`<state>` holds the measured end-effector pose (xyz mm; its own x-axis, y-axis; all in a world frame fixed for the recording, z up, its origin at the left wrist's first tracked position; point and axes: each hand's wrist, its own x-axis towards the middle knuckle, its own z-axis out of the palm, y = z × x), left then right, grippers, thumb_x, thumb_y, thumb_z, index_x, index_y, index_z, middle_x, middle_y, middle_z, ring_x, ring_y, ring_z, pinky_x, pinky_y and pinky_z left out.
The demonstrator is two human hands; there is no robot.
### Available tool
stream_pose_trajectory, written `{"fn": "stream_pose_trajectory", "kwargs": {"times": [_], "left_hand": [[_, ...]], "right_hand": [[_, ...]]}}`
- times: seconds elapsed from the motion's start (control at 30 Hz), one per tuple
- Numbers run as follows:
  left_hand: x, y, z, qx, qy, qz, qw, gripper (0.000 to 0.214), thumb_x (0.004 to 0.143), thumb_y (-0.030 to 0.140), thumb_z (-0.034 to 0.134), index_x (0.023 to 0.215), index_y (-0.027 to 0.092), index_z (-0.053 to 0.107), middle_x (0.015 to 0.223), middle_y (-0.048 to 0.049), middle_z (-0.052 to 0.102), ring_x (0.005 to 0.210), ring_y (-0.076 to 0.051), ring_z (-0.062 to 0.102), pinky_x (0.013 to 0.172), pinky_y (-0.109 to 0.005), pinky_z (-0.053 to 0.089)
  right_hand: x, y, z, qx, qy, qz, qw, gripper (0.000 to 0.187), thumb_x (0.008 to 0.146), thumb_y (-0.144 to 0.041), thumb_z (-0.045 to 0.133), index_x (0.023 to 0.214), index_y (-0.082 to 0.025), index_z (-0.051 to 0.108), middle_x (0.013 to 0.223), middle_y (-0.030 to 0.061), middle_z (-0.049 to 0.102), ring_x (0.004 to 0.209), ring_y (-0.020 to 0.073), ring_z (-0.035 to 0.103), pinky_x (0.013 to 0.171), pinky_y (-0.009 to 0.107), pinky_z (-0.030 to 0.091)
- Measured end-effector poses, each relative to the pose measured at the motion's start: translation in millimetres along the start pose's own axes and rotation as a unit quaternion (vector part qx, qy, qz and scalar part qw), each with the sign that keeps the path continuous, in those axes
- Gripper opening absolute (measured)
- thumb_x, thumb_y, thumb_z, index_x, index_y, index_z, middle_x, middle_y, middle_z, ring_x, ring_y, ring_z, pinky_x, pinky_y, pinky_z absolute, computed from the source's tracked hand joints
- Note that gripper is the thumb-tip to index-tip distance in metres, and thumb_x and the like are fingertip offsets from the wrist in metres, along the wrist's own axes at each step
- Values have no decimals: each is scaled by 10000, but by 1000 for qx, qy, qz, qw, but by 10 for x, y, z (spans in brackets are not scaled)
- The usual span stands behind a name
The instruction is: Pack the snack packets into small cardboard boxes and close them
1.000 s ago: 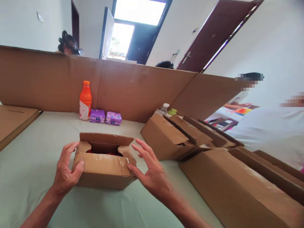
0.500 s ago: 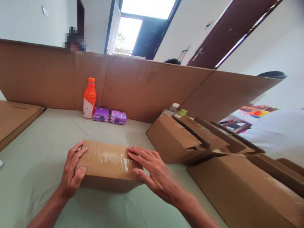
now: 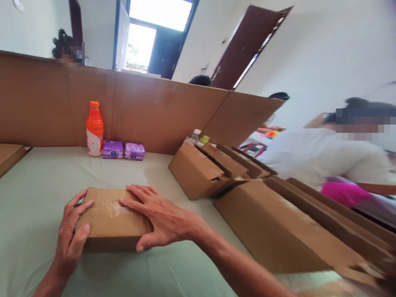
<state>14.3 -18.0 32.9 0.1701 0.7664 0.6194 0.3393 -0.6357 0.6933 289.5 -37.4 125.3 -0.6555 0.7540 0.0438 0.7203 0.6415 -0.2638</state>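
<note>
A closed cardboard box (image 3: 102, 222) with clear tape across its top lies on the pale green cloth in front of me. My left hand (image 3: 72, 231) grips its left end, the fingers over the top edge and the thumb on the near corner. Across the right half of the lid lies my right hand (image 3: 154, 214), fingers stretched out and spread over the tape, its thumb down by the near right edge. The right end of the box is mostly hidden under that hand.
An orange bottle (image 3: 95, 130) and two purple tissue packs (image 3: 113, 149) stand before a tall cardboard partition (image 3: 148, 103). Open cardboard boxes (image 3: 198, 167) line the right side, a larger one (image 3: 266, 218) nearer me. Other people sit beyond, one in a white shirt (image 3: 312, 152).
My right hand has slid leftward over the lid, its fingers now spread wider. The left hand keeps its grip on the box. The view has turned right, showing a person there.
</note>
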Motion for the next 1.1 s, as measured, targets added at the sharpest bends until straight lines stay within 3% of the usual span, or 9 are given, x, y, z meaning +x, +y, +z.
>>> {"fn": "stream_pose_trajectory", "kwargs": {"times": [0.1,0.2,0.37,0.47,0.57,0.7,0.83,0.93,1.1], "left_hand": [[43,-14,1,-3,12,-3,1000,330,969,362,461,1249,301,625,1495,-36,497,1385,-327,447,1128,-530,371],[59,-46,5,-18,7,-14,1000,322,969,381,464,1236,317,634,1503,-27,491,1397,-340,433,1155,-567,333],[-5,-248,20,-52,1,-9,999,513,980,534,424,1444,324,485,1547,-68,440,1406,-363,424,1137,-553,378],[-46,-322,38,-46,-18,-6,999,605,976,610,387,1500,309,413,1544,-102,433,1371,-369,461,1060,-529,459],[-66,-259,60,-20,-40,-24,999,534,992,568,390,1463,326,456,1551,-90,426,1338,-353,490,1056,-533,456],[-84,-114,97,3,-70,-36,997,430,996,500,420,1383,350,534,1535,-69,459,1355,-349,483,1123,-589,388],[-110,-73,162,-1,-115,-39,993,393,997,470,425,1336,345,583,1512,-73,494,1400,-343,460,1126,-587,407],[-127,-91,212,2,-142,-37,989,395,993,478,439,1310,324,617,1495,-88,514,1399,-340,475,1110,-563,447],[-134,-112,244,25,-165,-32,985,386,986,475,465,1293,328,648,1474,-74,546,1343,-317,547,1069,-513,510]], "right_hand": [[-9,-17,23,-10,6,7,1000,1026,738,-731,707,1565,-223,375,1610,214,305,1474,392,279,1184,554,222],[-12,-75,34,-29,18,28,999,973,748,-646,735,1558,-241,383,1600,200,329,1436,374,341,1156,529,275],[-92,-180,-28,-27,22,68,997,945,740,-556,772,1551,-247,399,1586,187,369,1371,348,429,1125,511,328],[-324,-170,-56,-24,26,128,991,937,739,-504,781,1553,-230,407,1575,192,393,1342,359,466,1105,521,360],[-764,-95,2,-45,57,208,976,882,757,-461,753,1543,-234,425,1560,184,431,1324,359,500,1088,533,391],[-1553,61,211,-119,113,354,921,782,812,-468,669,1531,-266,437,1533,163,483,1310,365,537,1018,547,463],[-2189,159,382,-205,152,531,808,695,859,-563,563,1467,-228,516,1490,173,525,1161,399,633,874,541,541],[-2378,184,409,-240,166,584,757,697,882,-609,497,1442,-195,529,1475,192,526,1107,414,648,831,543,552],[-2302,304,357,-240,176,596,746,708,899,-625,453,1453,-187,505,1506,205,480,1084,415,650,805,549,550]]}}
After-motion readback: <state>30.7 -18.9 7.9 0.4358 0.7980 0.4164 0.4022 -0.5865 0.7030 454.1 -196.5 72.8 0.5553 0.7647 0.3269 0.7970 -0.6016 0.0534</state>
